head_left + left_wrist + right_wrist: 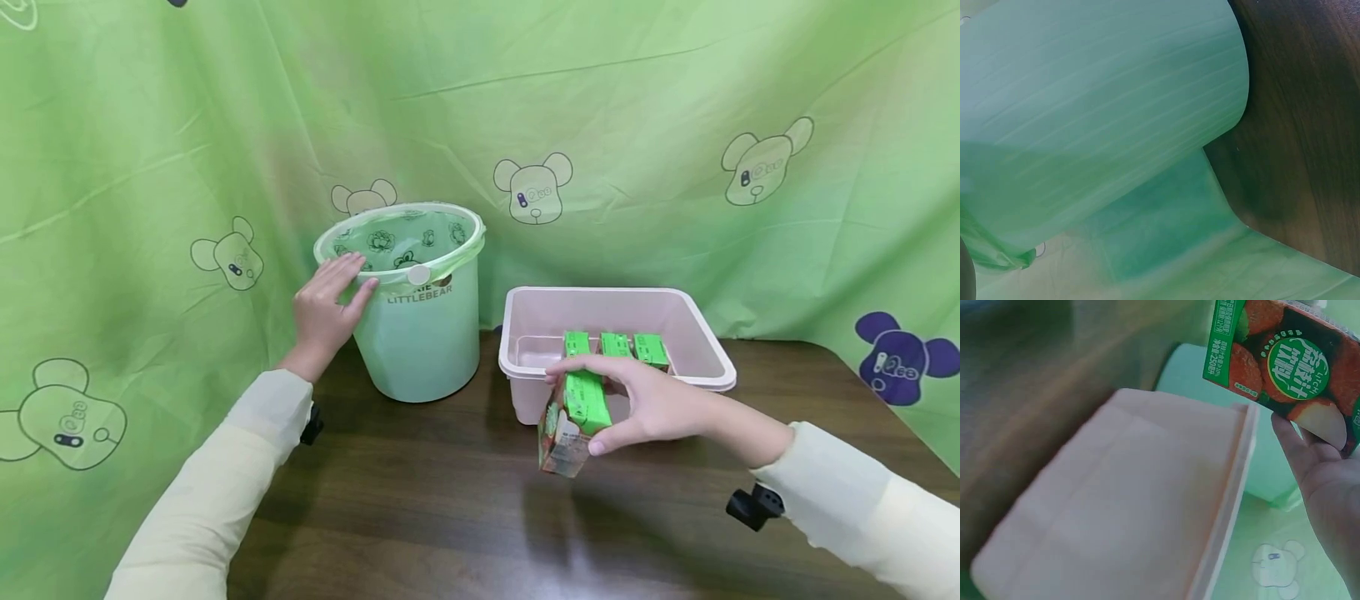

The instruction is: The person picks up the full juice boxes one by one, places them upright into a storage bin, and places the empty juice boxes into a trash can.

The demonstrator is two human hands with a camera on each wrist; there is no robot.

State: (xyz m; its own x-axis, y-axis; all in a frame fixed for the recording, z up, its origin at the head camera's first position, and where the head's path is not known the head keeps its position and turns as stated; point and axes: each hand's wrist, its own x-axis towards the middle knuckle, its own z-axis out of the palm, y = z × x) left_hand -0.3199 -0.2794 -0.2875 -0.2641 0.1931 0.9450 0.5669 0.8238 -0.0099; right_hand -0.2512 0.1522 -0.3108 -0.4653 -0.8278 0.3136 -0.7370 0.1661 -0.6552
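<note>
In my right hand (645,400) I grip a litchi juice carton (573,425) with a green top, thumb on the near side and fingers on the far side. It hangs tilted in the air just in front of the pink bin (615,295). The right wrist view shows the carton's litchi-printed face (1291,369). Several more green-topped cartons (615,344) stand inside the bin. My left hand (326,304) rests at the near left rim of the mint bucket (420,350), fingers over the edge. The left wrist view shows mostly the bucket wall (1104,94).
A printed green liner bag (427,237) is folded over the bucket's rim. The bucket stands left of the bin on a dark wooden table (420,500). Green bear-print cloth (637,83) hangs behind and along the sides.
</note>
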